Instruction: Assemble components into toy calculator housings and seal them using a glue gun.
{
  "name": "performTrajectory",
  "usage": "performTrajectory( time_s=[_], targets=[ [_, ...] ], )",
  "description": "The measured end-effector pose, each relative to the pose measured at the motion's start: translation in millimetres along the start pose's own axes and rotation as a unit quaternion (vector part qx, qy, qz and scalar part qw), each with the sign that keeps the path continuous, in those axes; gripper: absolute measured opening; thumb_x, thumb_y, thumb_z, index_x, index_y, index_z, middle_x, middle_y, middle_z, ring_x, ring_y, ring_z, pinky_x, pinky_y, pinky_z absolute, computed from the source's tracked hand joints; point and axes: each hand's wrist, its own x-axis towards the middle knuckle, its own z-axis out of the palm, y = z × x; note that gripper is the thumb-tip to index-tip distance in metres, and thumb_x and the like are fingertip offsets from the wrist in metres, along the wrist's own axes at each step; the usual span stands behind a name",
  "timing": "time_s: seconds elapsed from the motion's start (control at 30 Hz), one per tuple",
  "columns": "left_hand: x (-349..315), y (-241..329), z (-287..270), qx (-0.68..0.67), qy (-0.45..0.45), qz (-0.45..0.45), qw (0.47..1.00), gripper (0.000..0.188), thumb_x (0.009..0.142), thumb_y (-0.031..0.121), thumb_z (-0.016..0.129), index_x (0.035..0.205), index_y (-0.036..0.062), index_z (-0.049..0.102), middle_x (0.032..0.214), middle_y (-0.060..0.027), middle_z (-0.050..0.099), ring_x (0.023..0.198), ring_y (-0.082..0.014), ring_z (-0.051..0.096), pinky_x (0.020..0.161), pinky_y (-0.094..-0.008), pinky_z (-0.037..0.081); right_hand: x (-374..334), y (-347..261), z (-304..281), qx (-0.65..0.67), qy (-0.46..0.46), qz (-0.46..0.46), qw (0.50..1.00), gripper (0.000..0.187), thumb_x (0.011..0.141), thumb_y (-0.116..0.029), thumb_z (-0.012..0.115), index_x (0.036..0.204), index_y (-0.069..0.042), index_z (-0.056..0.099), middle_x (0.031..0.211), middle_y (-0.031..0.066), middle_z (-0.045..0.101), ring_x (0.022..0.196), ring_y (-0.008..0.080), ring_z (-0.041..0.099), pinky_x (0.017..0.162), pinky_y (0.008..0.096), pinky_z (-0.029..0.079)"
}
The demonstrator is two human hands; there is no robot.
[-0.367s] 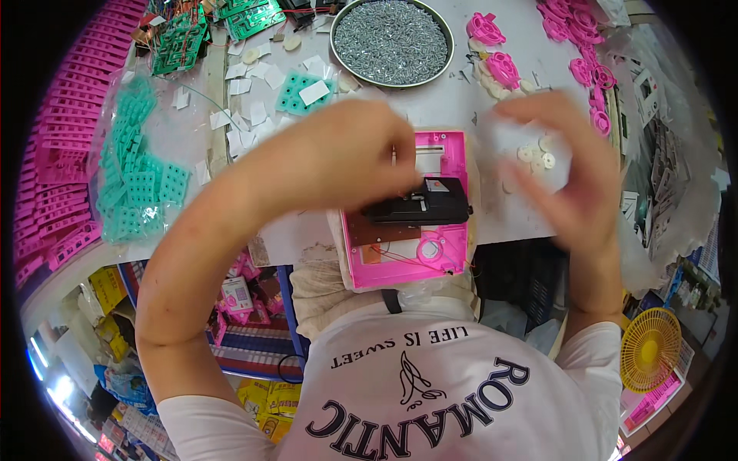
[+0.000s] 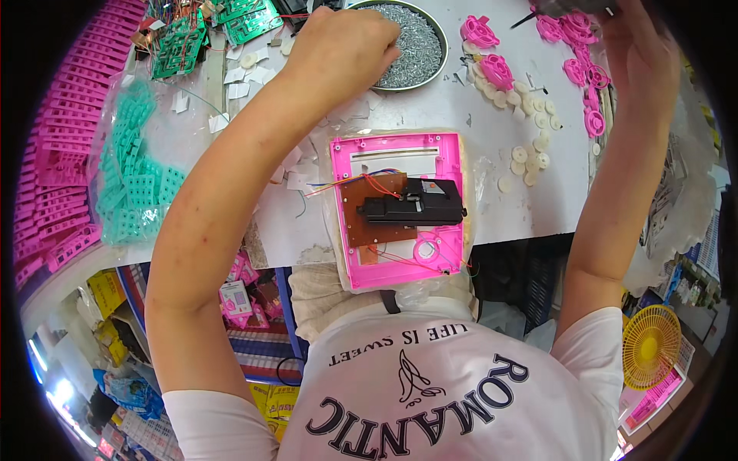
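My left hand is at the left side of a round metal tray of small screws. Its fingers are curled together over the screws, and whatever they pinch is hidden. At the top right, my right hand grips a dark electric screwdriver, its thin bit pointing left, its body partly cut off by the picture's edge. Between my arms lies an open pink plastic casing. It holds a brown circuit board, a black mechanism block and thin coloured wires; neither hand touches it.
White round discs and pink plastic parts lie to the right. Teal button pads, white paper pieces and green circuit boards are on the left. Pink casings are stacked far left. A yellow fan stands lower right.
My left hand has moved from above the casing up to the screw tray. My right hand has risen to the upper right, where the screwdriver now shows in it. The casing's board is uncovered.
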Motion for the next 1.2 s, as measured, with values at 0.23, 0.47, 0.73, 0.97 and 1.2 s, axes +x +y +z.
performTrajectory(
  time_s=[0.23, 0.47, 0.73, 0.97, 1.2],
  targets=[
    [9.8, -5.6, 7.7, 0.02, -0.016, -0.051, 0.998, 0.02, 0.088, 0.027, 0.065, 0.085, 0.0068, 0.069, 0.083, -0.0137, 0.069, 0.086, -0.0341, 0.066, 0.078, -0.0477, 0.05, -0.9, -10.0, 8.9, 0.065, -0.261, -0.004, 0.963, 0.05, 0.085, -0.024, 0.072, 0.123, 0.005, 0.06, 0.087, 0.0066, 0.065, 0.08, 0.0143, 0.062, 0.072, 0.0277, 0.05],
    [-62.0, 52.6, -60.0, -0.458, -0.073, -0.087, 0.882, 0.02, 0.084, 0.018, 0.078, 0.076, 0.0053, 0.065, 0.069, -0.0068, 0.063, 0.064, -0.0234, 0.063, 0.059, -0.0345, 0.044, -55.1, 3.2, 1.8, 0.334, -0.288, 0.103, 0.892, 0.057, 0.095, -0.021, 0.06, 0.145, -0.002, 0.041, 0.094, 0.0064, 0.064, 0.084, 0.0168, 0.06, 0.082, 0.0333, 0.053],
    [-125.8, 106.5, -58.7, -0.253, 0.13, 0.023, 0.958, 0.026, 0.074, 0.016, 0.084, 0.093, 0.0129, 0.066, 0.084, 0.0014, 0.065, 0.078, -0.0167, 0.065, 0.086, -0.0398, 0.038, -109.7, -44.6, 4.8, 0.359, -0.323, 0.12, 0.867, 0.043, 0.093, -0.024, 0.07, 0.13, -0.019, 0.048, 0.065, -0.0049, 0.056, 0.056, 0.01, 0.052, 0.057, 0.0285, 0.052],
    [-128.5, 106.7, -61.2, -0.262, 0.133, 0.01, 0.956, 0.026, 0.074, 0.014, 0.084, 0.094, 0.012, 0.066, 0.087, 0.0008, 0.067, 0.081, -0.0161, 0.066, 0.086, -0.0392, 0.037, -112.9, -55.9, 6.6, 0.365, -0.331, 0.146, 0.858, 0.035, 0.092, -0.022, 0.074, 0.118, -0.02, 0.051, 0.063, -0.0041, 0.057, 0.052, 0.0097, 0.053, 0.056, 0.0291, 0.053],
    [-129.6, 106.4, -54.9, -0.243, 0.161, 0.022, 0.956, 0.029, 0.068, 0.015, 0.086, 0.089, 0.0114, 0.066, 0.083, 0.0009, 0.063, 0.079, -0.0165, 0.066, 0.082, -0.0397, 0.037, -122.7, -55.2, 12.7, 0.356, -0.339, 0.153, 0.857, 0.034, 0.09, -0.018, 0.075, 0.114, -0.016, 0.051, 0.063, -0.0024, 0.057, 0.052, 0.0112, 0.054, 0.056, 0.03, 0.053]
  ],
)
